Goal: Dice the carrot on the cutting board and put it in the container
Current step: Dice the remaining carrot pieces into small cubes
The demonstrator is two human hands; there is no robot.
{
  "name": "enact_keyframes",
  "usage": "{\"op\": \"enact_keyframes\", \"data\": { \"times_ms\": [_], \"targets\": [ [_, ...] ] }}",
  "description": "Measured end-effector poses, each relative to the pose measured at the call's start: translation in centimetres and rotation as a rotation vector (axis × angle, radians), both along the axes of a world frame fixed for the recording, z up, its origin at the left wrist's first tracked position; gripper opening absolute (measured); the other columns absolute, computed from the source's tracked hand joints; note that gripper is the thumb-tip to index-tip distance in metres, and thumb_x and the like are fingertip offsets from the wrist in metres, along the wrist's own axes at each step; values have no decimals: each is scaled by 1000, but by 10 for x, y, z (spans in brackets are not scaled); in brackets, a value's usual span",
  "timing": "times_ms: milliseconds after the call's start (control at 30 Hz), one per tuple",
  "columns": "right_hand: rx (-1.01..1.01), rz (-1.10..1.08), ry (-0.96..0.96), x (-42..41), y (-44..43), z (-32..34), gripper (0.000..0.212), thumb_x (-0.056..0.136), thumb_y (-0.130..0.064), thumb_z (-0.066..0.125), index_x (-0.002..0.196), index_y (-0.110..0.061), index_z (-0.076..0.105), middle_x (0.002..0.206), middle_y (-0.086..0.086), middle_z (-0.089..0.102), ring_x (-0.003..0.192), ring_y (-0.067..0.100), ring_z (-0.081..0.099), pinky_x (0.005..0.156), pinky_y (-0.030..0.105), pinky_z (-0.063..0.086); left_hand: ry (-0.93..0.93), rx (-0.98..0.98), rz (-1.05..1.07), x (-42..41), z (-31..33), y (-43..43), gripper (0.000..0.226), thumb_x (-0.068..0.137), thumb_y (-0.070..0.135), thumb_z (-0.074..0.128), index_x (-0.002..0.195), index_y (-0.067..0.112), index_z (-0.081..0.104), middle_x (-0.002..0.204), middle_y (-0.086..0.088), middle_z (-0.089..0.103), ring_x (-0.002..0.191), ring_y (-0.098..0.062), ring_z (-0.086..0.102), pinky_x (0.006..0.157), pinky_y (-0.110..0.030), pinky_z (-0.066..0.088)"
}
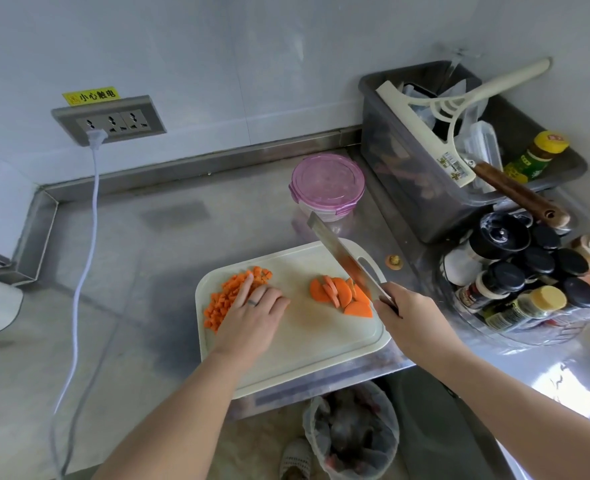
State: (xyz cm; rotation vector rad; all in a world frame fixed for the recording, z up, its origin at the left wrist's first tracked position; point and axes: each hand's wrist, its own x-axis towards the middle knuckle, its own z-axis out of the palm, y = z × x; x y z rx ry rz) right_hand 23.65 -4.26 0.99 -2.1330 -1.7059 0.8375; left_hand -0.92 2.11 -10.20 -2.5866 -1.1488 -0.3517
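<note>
A white cutting board lies at the counter's front edge. A heap of diced carrot sits on its left part. My left hand lies flat with straight fingers against that heap. Several half-round carrot slices lie on the board's right part. My right hand grips the handle of a cleaver, whose blade is raised and angled over the slices. The round container with a pink lid stands behind the board, lid on.
A grey bin with utensils stands at the back right. Spice jars crowd the right side. A white cable runs down from a wall socket. A waste bin stands on the floor below the counter's edge.
</note>
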Motion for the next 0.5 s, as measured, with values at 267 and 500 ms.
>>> {"op": "enact_keyframes", "data": {
  "times_ms": [267,500],
  "targets": [
    [-14,-41,4,1,2,-2,26,97,-16,46,72,-23,45,61,-1,51,52,11,41,50,26,32,-208,-211,40,42,35,-1,25,86,35,51,100,20,65,101,3,60,91,-23,60,101,-43,38],
    [20,-91,19,8,-1,6,39,98,-18,46,63,-30,33,56,-8,43,51,7,38,47,19,25,-203,-546,222,89,52,7,28,85,53,57,100,29,58,113,7,50,106,-18,51,90,-32,31]
  ]
}}
